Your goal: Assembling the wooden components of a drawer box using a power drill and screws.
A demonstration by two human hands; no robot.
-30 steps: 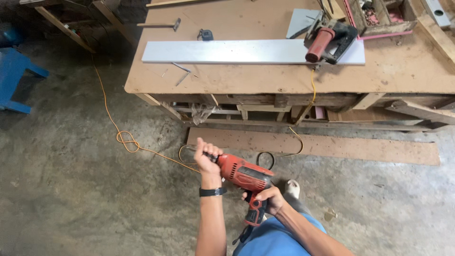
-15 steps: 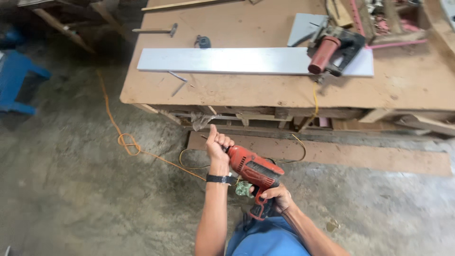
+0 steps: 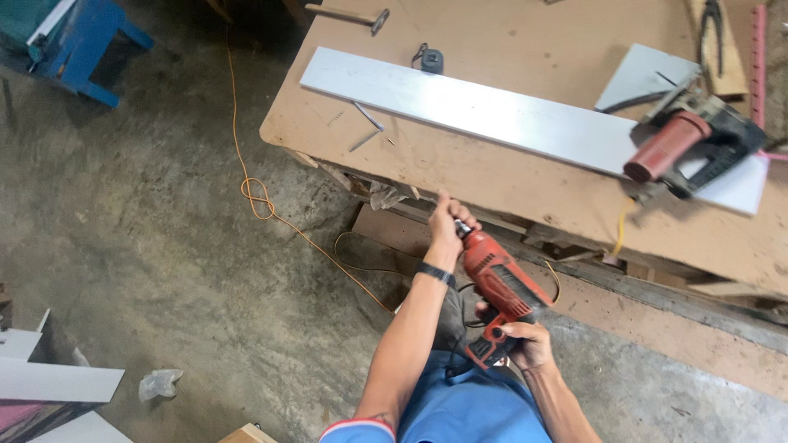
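Red electric drill [image 3: 502, 283], one, held low before workbench [image 3: 525, 176] | left hand [image 3: 450, 221] fisted round its chuck | right hand [image 3: 525, 340] clasping its grip | one white board [image 3: 492, 115], one hammer [image 3: 353, 15] on top

Layout, hands as ref.
Drill [image 3: 502, 283] sat betw. left hand [image 3: 450, 220] at front end & right hand [image 3: 525, 343] at rear; workbench [image 3: 509, 176] just ahead w/ long board [image 3: 492, 115] on it, power tool [image 3: 698, 148] on board's right end; cord [image 3: 263, 197] on floor to left.
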